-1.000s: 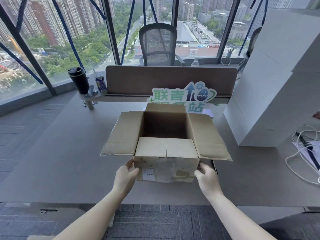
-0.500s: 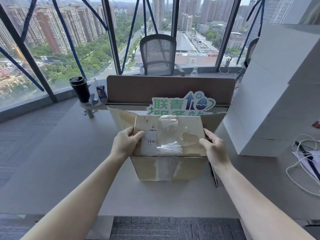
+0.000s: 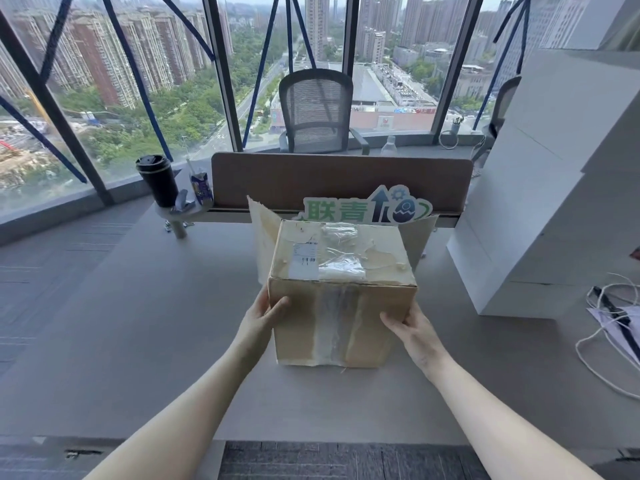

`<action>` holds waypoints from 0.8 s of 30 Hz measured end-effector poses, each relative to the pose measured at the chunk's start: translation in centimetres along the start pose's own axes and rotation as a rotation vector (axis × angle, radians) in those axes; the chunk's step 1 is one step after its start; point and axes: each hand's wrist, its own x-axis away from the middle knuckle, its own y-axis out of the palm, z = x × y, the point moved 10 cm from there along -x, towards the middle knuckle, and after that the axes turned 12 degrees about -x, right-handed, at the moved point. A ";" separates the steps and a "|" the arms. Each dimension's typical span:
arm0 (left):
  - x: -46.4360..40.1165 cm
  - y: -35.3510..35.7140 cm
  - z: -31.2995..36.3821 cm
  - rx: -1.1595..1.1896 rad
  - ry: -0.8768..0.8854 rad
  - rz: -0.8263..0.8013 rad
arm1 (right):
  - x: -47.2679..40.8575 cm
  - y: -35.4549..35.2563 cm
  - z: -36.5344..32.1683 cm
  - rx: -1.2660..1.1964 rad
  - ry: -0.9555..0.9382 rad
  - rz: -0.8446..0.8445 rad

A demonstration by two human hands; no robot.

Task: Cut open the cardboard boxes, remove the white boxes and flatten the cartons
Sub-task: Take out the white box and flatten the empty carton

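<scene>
A brown cardboard carton [image 3: 341, 289] lies tipped on its side in the middle of the grey desk [image 3: 138, 341]. Its taped bottom faces me and a white label and torn clear tape show on the upper face. Its open flaps [image 3: 261, 233] stick out behind it towards the divider. My left hand [image 3: 261, 318] grips the carton's near left edge, thumb on the front face. My right hand [image 3: 412, 330] holds the near right edge the same way. A tall stack of white boxes [image 3: 554, 202] stands at the right.
A brown desk divider [image 3: 341, 180] with a green and blue sign [image 3: 369, 209] stands behind the carton. A black tumbler [image 3: 157, 180] and a small blue drink carton [image 3: 201, 187] sit at the back left. White cords and a black pen [image 3: 616, 317] lie at the right edge.
The carton stood upright with its flaps open a second ago. Both hands have tipped it away from me, so its taped bottom now faces me and the opening points at the divider.
</scene>
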 end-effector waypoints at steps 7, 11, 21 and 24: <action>-0.8 -3.2 -0.6 -0.244 -0.115 0.218 | -1.1 0.1 -1.7 0.175 -0.062 0.101; -1.2 -5.8 4.1 -0.600 -0.073 0.357 | -0.8 0.0 -5.5 0.291 -0.176 0.199; -4.8 -8.3 5.8 -0.942 -0.261 0.373 | -4.5 1.0 -6.5 0.469 -0.099 0.259; -6.4 -7.6 3.2 -0.920 -0.301 0.312 | -6.1 1.8 -4.5 0.479 -0.020 0.199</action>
